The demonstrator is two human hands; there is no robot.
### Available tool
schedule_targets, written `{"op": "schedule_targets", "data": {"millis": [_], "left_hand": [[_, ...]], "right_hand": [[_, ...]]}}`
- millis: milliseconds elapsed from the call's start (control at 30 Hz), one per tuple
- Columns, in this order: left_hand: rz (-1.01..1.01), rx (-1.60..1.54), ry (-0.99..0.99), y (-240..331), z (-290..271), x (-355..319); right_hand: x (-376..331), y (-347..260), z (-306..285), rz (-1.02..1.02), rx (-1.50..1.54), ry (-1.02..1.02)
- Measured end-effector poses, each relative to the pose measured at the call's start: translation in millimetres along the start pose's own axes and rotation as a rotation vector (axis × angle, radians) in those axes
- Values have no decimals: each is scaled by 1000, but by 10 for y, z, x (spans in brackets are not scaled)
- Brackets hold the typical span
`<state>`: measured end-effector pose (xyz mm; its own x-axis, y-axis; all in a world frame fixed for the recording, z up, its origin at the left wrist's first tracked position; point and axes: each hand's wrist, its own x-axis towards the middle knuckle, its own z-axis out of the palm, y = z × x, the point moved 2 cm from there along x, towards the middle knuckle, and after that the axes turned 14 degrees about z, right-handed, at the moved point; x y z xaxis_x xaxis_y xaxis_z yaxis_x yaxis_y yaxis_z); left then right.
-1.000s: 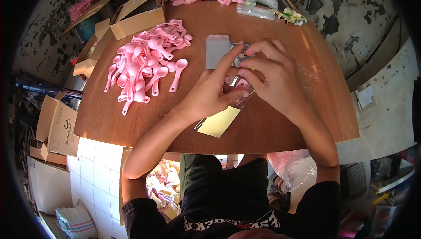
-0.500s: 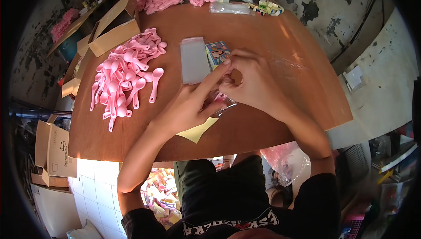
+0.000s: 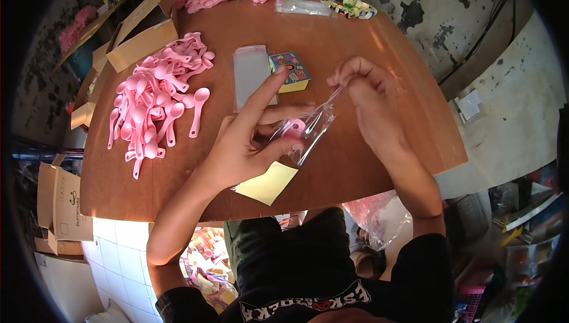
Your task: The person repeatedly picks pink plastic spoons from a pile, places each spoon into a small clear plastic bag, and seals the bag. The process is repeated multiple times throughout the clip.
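Head view: the half-curled left hand (image 3: 240, 145) pinches a clear plastic bag (image 3: 318, 128) around a pink plastic handle (image 3: 299, 125); rightward, the tightly pinching right hand (image 3: 372, 99) holds the bag's taut end. Gentle tension should avoid tearing.

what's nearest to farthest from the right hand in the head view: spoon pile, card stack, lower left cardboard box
1. card stack, left of the right hand
2. spoon pile, farther left on the table
3. cardboard box, lower left, beyond the table
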<state>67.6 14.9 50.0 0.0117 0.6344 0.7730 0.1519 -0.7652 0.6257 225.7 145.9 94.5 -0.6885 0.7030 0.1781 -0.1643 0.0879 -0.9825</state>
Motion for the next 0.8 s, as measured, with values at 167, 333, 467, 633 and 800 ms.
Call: {"op": "schedule_targets", "data": {"millis": [167, 333, 467, 633, 800], "left_hand": [[7, -24, 191, -31, -66, 27], [19, 47, 239, -59, -112, 40], [-29, -30, 276, -4, -67, 52], [-21, -7, 316, -44, -116, 26], [23, -5, 281, -178, -103, -12]], "right_hand": [[424, -430, -1081, -138, 406, -655], [828, 660, -2165, 87, -1390, 364], [592, 810, -2130, 109, -991, 747], [429, 250, -923, 105, -592, 73], [177, 140, 147, 136, -262, -304]]}}
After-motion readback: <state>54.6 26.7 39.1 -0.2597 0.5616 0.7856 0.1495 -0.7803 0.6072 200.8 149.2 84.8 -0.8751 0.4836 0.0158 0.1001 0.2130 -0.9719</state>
